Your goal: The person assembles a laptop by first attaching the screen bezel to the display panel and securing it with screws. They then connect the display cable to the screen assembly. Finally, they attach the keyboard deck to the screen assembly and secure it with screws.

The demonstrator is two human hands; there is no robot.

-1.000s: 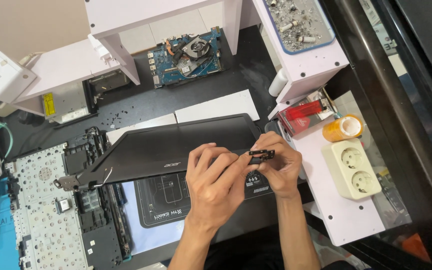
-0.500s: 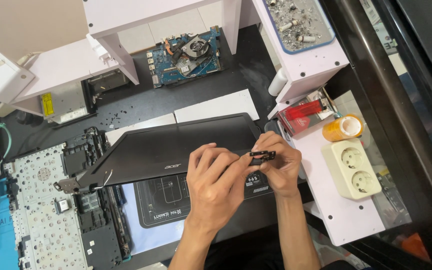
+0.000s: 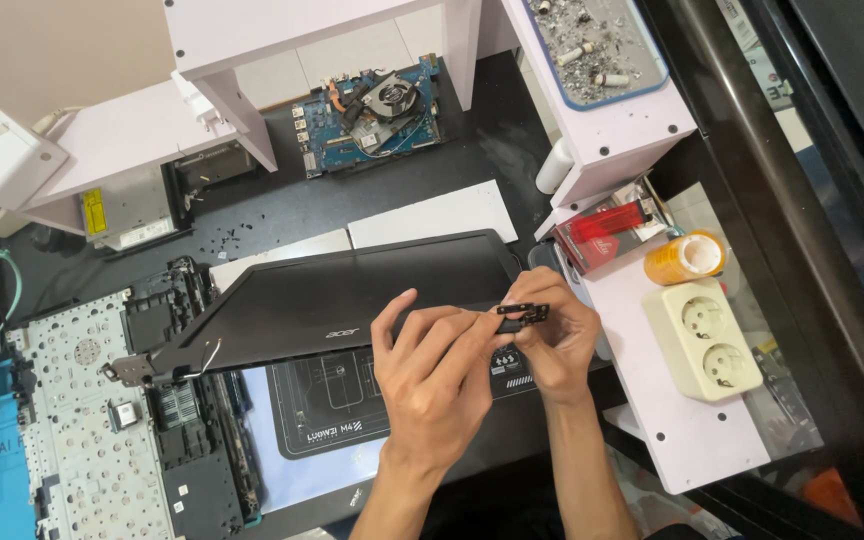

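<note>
Laptop lid (image 3: 352,295), a black panel with a small logo, lies tilted across the middle of the dark bench (image 3: 252,215), its lower right corner between both hands. At that corner sits a small black hinge bracket (image 3: 522,314). The right hand (image 3: 557,345) pinches the bracket between thumb and fingertips, closed on it. The left hand (image 3: 432,375) lies over the lid's lower edge just beside the right, its fingers curled toward the same bracket and touching it; whether it grips or only steadies cannot be told. The two hands are close together, almost touching.

At the lid's far left corner a metal hinge (image 3: 130,370) sticks out over the laptop base (image 3: 187,430), which lies opened up beside a white perforated keyboard plate (image 3: 72,440). Under the lid and hands lies a dark work mat (image 3: 332,410) with printed lines. Further back on the bench rests a blue circuit board (image 3: 367,115) with a round fan. To the right, on a pale shelf unit (image 3: 682,440), stand a white double power socket (image 3: 702,338), an orange roll of tape (image 3: 685,257) and a red box (image 3: 602,228). A tray of small parts (image 3: 597,40) sits on top of the unit.
</note>
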